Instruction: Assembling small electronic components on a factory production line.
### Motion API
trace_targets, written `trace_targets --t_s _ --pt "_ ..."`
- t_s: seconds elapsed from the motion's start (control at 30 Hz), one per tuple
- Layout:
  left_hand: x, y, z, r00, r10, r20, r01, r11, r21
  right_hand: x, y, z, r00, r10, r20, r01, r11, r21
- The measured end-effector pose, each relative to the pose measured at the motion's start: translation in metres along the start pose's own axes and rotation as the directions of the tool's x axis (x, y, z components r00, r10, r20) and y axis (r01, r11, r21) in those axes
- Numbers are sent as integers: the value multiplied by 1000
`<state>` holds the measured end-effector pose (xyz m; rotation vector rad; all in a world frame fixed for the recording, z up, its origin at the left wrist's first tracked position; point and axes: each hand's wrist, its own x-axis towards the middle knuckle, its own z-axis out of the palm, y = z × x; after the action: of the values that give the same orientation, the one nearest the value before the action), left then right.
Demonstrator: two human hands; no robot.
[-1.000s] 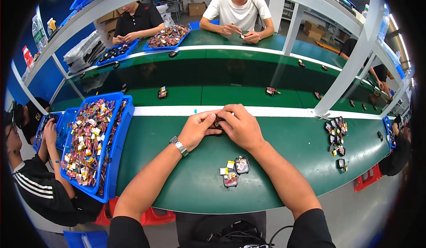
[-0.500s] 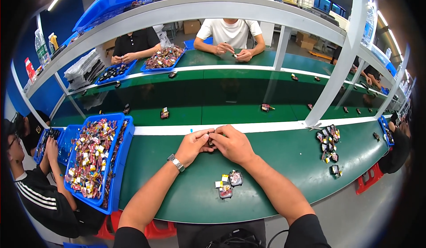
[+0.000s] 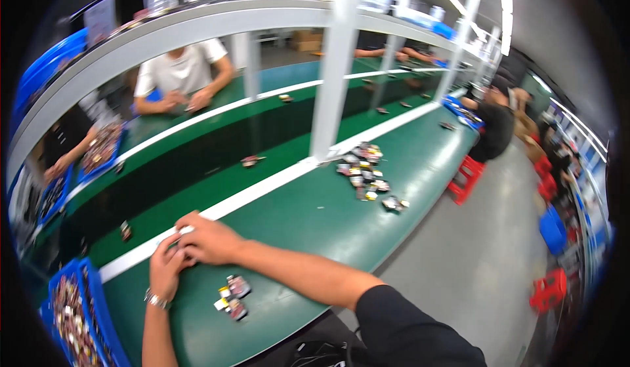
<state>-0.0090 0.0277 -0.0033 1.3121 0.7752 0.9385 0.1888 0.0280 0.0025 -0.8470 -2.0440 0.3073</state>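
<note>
My left hand [image 3: 165,267] and my right hand [image 3: 209,239] meet at the white stripe of the green table [image 3: 315,216], fingers closed together over something small that I cannot make out. A watch is on my left wrist. A few small packets [image 3: 231,297] lie on the green surface just in front of my hands, untouched.
A blue tray [image 3: 72,311] full of small packets sits at the lower left. A pile of packets [image 3: 365,173] lies farther right by a white post [image 3: 331,72]. A dark belt [image 3: 197,163] carries single pieces. Other people sit across and at the right end, near red stools [image 3: 467,175].
The view has swung to the right, so the hands now sit at the lower left and the table's right end shows. Both hands stay pressed together at the stripe.
</note>
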Motion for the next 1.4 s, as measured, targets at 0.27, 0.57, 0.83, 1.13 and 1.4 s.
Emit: trace_targets --t_s 0.27,0.57,0.83,1.13,1.4 --pt "11 -8 6 999 -3 48 2 1000 12 -7 4 -5 999 37 -32 -35 998 61" --pt "12 -7 -1 991 -48 124 62 992 -106 -7 8 -13 985 120 126 -149 956 254" --pt "1 9 -2 993 -68 93 77 992 -96 0 -4 -6 984 160 81 -171 974 150" --pt "5 6 5 997 -48 54 49 999 -22 -2 -4 -6 985 169 36 -172 978 117" --pt "4 4 0 993 -48 107 62 990 -126 -4 -7 -6 993 111 34 -114 988 106"
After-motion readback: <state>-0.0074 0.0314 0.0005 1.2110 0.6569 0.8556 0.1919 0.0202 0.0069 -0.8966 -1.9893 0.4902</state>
